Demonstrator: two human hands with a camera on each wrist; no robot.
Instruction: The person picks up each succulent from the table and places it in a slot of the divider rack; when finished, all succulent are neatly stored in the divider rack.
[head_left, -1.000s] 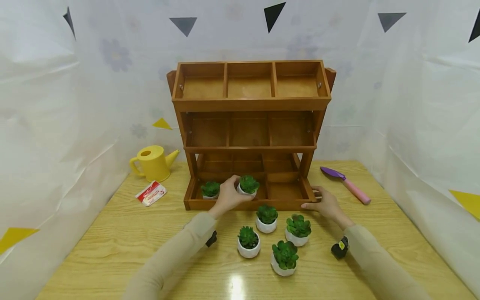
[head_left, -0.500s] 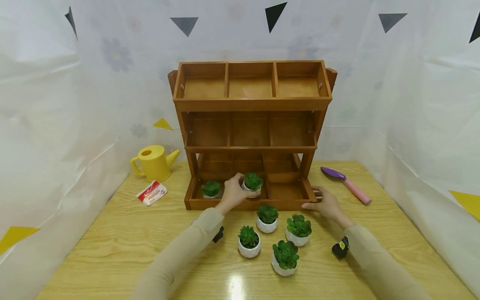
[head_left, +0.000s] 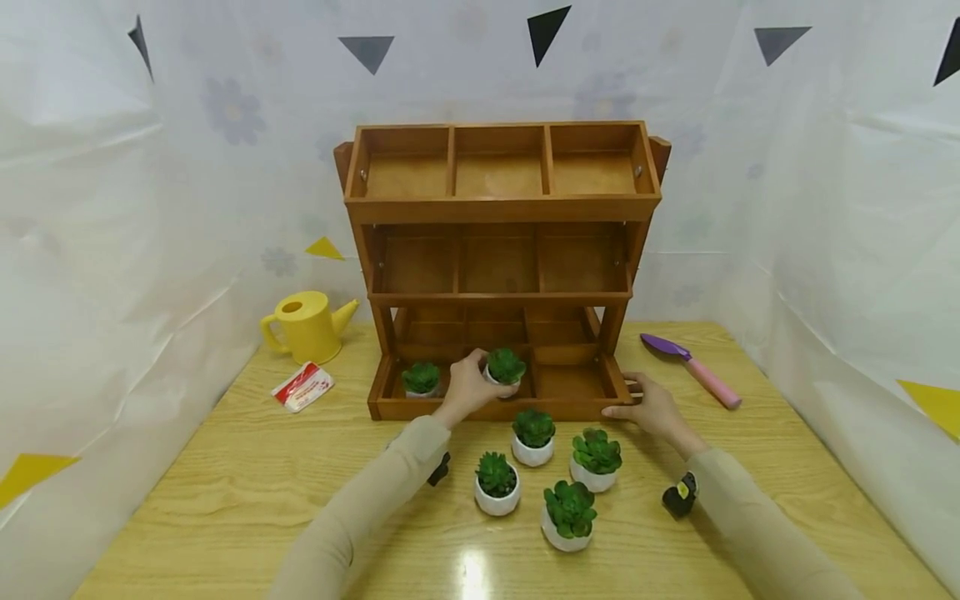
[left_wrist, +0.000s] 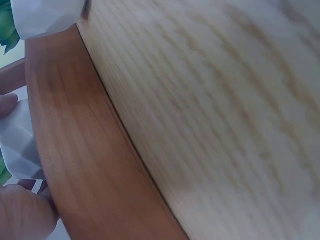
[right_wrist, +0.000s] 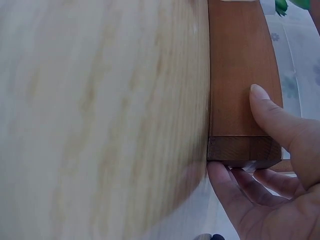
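The left hand [head_left: 467, 387] holds a potted plant [head_left: 506, 367], in or just over the bottom middle box [head_left: 491, 410] of the wooden shelf [head_left: 495, 210]. The right hand [head_left: 654, 408] grips the shelf's corner. Another plant [head_left: 422, 379] sits in the left box [head_left: 401, 408]; four pots [head_left: 533, 451] stand on the table [head_left: 262, 483].

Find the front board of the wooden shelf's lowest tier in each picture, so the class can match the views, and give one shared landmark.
Head: the front board runs crosswise, just below the picture's centre.
Left wrist: the front board slants from upper left to the bottom edge.
Right wrist: the front board stands upright at upper right, its end gripped by the right hand.
Shared landmark: the pale tabletop, bordering the board in all three.
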